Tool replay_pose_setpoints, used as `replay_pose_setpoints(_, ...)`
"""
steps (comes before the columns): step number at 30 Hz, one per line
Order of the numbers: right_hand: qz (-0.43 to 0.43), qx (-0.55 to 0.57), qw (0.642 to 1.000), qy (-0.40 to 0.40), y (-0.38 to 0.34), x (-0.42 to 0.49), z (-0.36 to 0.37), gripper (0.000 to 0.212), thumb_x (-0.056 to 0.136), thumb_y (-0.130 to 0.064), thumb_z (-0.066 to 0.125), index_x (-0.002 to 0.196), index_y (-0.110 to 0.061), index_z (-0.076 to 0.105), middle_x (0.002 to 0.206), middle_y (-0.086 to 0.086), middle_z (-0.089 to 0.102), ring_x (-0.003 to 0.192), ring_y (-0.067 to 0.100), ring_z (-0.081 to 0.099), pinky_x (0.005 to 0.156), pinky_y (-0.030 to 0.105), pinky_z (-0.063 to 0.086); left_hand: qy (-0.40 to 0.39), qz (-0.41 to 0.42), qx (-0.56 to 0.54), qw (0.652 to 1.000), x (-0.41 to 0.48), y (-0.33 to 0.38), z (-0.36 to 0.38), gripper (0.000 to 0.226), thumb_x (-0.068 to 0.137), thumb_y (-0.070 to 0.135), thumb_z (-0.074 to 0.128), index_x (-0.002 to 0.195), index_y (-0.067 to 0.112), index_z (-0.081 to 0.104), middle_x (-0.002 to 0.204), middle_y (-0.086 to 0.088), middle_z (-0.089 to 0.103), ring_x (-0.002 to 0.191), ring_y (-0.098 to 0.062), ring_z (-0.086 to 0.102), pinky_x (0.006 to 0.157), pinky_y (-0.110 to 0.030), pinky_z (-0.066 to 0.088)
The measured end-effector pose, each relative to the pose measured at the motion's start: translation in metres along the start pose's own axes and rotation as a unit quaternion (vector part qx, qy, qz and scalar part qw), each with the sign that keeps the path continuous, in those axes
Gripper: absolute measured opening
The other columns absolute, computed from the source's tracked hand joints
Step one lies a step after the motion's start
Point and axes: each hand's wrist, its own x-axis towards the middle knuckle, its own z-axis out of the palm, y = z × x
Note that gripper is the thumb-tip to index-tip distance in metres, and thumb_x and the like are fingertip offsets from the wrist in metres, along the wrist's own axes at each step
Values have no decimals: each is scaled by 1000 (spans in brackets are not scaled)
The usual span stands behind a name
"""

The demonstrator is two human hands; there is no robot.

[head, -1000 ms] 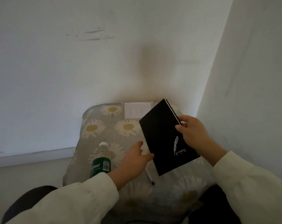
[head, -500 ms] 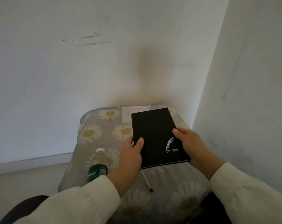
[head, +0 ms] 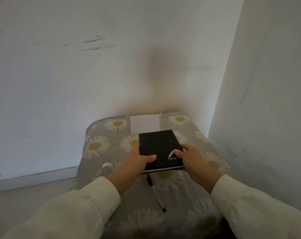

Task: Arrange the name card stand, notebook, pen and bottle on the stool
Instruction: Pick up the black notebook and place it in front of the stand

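Observation:
A black notebook [head: 159,147] with a white feather logo lies flat over the stool [head: 98,147], which wears a grey daisy-print cover. My left hand [head: 137,163] grips its near left corner, thumb on the cover. My right hand [head: 192,157] holds its near right edge. Just behind the notebook a clear name card stand [head: 144,124] with a white card stands upright at the stool's back edge. A pen [head: 155,193] lies on the cover in front of the notebook, between my wrists. The bottle [head: 107,167] shows only its white cap and clear shoulder beside my left forearm.
White walls close in behind the stool and on the right, forming a corner [head: 213,118]. A pale baseboard [head: 34,177] and bare floor [head: 25,195] lie to the left. My cream sleeves fill the bottom of the view.
The notebook went from tilted up in my right hand to flat and square, held by both hands, and moved down toward the stool in front of the name card stand.

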Motion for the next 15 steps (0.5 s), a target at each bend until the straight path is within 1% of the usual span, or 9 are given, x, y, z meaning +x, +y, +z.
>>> replay_pose_setpoints(2,18,-4,1000,-11,0,6,5,16,97,-10,53,112,-8,57,99,15,66,83,29,68,62,39,60,-27,17,28,999,0,-4,-4,67,70,26,80,129,22,48,111,1,64,95,-19,65,71,-31,56)
replay_pose_setpoints(3,27,-8,999,-17,1,9,7,17,97,-10,52,112,-4,58,99,17,66,82,28,67,60,37,59,-35,21,47,998,1,-5,-6,74,66,28,83,130,21,46,114,1,63,97,-19,64,71,-30,55)
replay_pose_setpoints(4,35,-14,999,-21,1,13,9,18,97,-9,52,112,-1,58,100,19,65,80,28,66,60,37,59,-39,20,67,997,3,-6,-8,83,62,31,85,133,19,44,120,-2,61,102,-20,62,75,-31,56)
replay_pose_setpoints(6,47,-30,998,-25,2,22,13,20,97,-10,52,110,4,59,98,21,63,79,29,65,63,39,59,-43,9,101,994,10,-8,-10,100,57,34,87,140,15,35,132,-7,53,112,-25,56,86,-36,55)
replay_pose_setpoints(8,52,-48,997,-20,3,32,16,22,95,-12,56,108,5,60,97,22,64,81,31,65,68,41,59,-48,3,115,992,17,-10,-12,108,55,33,89,144,14,30,138,-9,48,119,-28,52,95,-42,51)
replay_pose_setpoints(10,40,-93,995,2,5,43,18,24,93,-19,61,104,3,63,96,21,66,83,32,66,73,41,59,-42,14,124,991,24,-11,-13,104,53,34,89,141,14,37,135,-8,52,117,-27,54,96,-44,50)
replay_pose_setpoints(12,23,-115,993,30,7,53,19,27,90,-24,66,102,1,65,93,19,68,84,32,66,76,40,56,-23,32,151,988,32,-13,-12,91,57,35,87,135,16,45,126,-5,59,110,-23,58,94,-42,51)
replay_pose_setpoints(14,12,-117,992,36,9,59,19,28,86,-24,69,102,0,67,87,14,68,80,28,65,72,37,53,-3,52,180,982,37,-14,-9,81,62,34,84,133,18,49,116,2,63,99,-14,60,87,-32,52)
replay_pose_setpoints(15,11,-121,992,32,9,60,18,27,85,-23,71,101,-1,67,84,12,67,78,26,64,69,35,51,9,59,194,979,40,-15,-7,80,64,34,83,134,18,48,117,4,63,97,-12,60,85,-27,50)
